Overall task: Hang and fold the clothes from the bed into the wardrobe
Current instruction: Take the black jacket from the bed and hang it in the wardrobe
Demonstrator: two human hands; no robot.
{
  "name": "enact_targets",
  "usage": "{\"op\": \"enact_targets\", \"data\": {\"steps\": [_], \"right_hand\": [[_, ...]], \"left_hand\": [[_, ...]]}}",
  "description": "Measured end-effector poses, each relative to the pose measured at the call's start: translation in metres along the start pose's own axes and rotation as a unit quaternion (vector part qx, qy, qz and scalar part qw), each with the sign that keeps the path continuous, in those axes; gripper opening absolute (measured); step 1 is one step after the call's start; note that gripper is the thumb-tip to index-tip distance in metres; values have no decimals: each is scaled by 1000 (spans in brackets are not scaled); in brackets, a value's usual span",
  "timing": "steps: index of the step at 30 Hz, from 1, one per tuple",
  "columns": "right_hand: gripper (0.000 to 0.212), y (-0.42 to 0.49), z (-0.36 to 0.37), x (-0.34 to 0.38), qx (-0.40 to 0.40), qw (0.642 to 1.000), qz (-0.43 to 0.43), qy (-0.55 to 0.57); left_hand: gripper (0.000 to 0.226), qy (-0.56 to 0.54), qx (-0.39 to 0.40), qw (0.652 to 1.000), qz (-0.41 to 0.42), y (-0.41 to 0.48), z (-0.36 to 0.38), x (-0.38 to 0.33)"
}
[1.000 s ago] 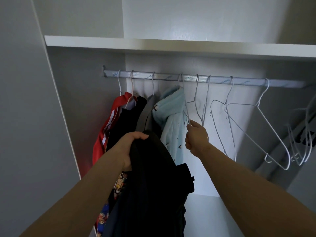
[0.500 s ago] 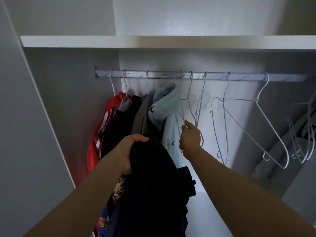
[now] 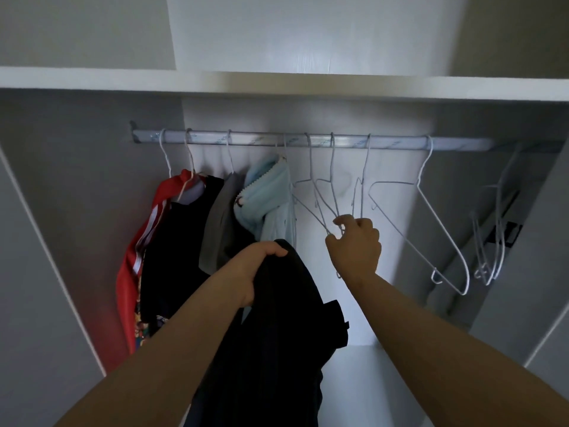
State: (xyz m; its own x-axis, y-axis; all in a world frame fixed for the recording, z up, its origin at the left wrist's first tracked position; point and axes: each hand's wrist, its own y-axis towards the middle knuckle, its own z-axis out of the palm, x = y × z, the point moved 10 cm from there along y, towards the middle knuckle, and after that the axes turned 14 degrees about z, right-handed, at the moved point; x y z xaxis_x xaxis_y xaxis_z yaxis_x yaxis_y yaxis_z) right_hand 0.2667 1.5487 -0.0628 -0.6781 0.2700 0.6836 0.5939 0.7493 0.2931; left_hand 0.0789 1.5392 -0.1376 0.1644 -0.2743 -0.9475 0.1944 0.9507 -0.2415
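Wardrobe interior (image 3: 77, 180), pale-walled, with a shelf (image 3: 277, 83) set over a metal rail (image 3: 261, 139). A black garment (image 3: 286, 318) hangs bunched from the person's left hand (image 3: 255, 266), which grips it at the top, in front of the rail and below it, not yet on any hanger. Just to its right, the right hand (image 3: 354, 245) pinches the lower wire of a cluster of empty wire hangers (image 3: 332, 161); which of the overlapping frames it holds cannot be told.

Their hooks sit over the rail, so each frame runs down from the rail to the right hand, the nearer of the two. Freeing one would likely mean lifting its hook up and off, then carrying it left to the garment. The crossed neighbouring frames look apt to snag and come along.

A light blue fleece (image 3: 264, 195) hangs just left of the cluster, then grey, black and red clothes (image 3: 135, 257). A larger empty hanger (image 3: 426, 158) and further hangers (image 3: 492, 266) hang farther right.
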Motion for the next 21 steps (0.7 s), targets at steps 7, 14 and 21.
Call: {"op": "enact_targets", "data": {"steps": [7,14,21], "right_hand": [[66,16,44,-23,194,980,39,-13],[48,17,69,-22,273,957,61,78],[35,31,60,-28,223,972,43,66]], "left_hand": [[27,10,5,1000,-17,13,16,8],[29,16,15,999,-45,30,26,15],[25,13,16,998,-67,41,37,25]]}}
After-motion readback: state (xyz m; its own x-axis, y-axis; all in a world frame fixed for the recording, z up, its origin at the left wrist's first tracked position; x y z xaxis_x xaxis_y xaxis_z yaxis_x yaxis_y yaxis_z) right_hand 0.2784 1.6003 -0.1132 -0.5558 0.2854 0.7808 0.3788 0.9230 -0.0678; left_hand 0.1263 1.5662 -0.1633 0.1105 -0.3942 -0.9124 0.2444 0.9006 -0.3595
